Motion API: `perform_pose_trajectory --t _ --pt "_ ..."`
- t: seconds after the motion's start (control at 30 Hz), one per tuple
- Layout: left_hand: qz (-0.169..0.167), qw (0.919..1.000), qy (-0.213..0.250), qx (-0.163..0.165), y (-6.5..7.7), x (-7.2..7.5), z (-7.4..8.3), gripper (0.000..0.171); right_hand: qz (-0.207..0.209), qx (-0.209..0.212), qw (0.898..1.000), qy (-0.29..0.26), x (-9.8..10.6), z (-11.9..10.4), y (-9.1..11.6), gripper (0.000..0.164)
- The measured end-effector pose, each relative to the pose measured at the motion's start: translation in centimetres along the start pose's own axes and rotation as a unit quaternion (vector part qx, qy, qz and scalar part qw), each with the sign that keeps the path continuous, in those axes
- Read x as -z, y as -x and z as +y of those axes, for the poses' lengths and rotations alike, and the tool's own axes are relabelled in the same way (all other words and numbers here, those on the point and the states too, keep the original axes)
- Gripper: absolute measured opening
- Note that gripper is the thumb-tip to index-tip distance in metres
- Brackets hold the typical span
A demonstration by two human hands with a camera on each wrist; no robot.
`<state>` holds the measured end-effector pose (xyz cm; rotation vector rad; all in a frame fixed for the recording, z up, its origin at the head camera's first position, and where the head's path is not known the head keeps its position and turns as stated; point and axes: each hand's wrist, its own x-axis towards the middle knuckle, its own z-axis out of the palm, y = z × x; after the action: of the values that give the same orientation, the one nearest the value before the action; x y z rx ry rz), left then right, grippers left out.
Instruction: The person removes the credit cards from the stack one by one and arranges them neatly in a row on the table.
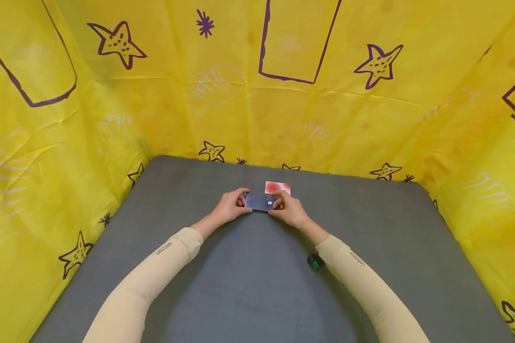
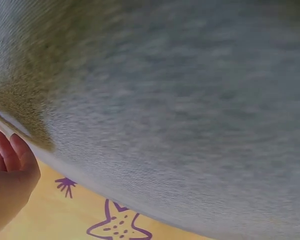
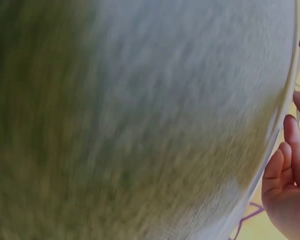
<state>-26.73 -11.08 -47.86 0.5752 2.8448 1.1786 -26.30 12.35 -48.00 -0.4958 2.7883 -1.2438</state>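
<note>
The left hand (image 1: 231,205) and the right hand (image 1: 289,208) grip opposite ends of a dark blue rectangular card (image 1: 257,202), which lies crosswise between them near the far edge of the tabletop. The left hand pinches the card's left end, index finger at the far corner and thumb at the near one; the right hand pinches the right end in the same way. Pale lettering that reads VIP and a small whitish square show on the card's upper face, close to the right fingers. From these views it is hard to tell whether the card touches the surface or is held just above it. Right behind it, partly covered by the right fingers, is a red-and-white rectangular card (image 1: 277,186) with rounded red patches. Both forearms are in long cream fabric sleeves (image 1: 141,281) with small dark lettering, the cuffs ending short of the wrists. A small black-and-green object (image 1: 315,261) shows beside the right cuff, partly hidden by it. Below everything spreads the dark grey, fabric-like tabletop (image 1: 240,281), with soft shadows along the arms. Around its back and sides hangs a creased yellow cloth (image 1: 236,119) printed with purple-outlined starfish, spiky purple bursts and faint pale shell-like shapes; larger purple outlines run off its upper part.
</note>
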Motion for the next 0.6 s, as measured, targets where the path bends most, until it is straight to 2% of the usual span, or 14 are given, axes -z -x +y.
perform_pose_trajectory --t 0.3,0.6 --pt "0.006 1.0000 0.005 0.005 2.1 1.0 -0.7 0.058 -0.026 0.010 1.000 -0.002 -1.1 -1.2 0.3 0.054" --pt "-0.001 1.0000 0.001 0.007 4.3 2.5 -1.3 0.058 -0.045 0.035 0.998 0.004 -2.2 -2.5 0.8 0.053"
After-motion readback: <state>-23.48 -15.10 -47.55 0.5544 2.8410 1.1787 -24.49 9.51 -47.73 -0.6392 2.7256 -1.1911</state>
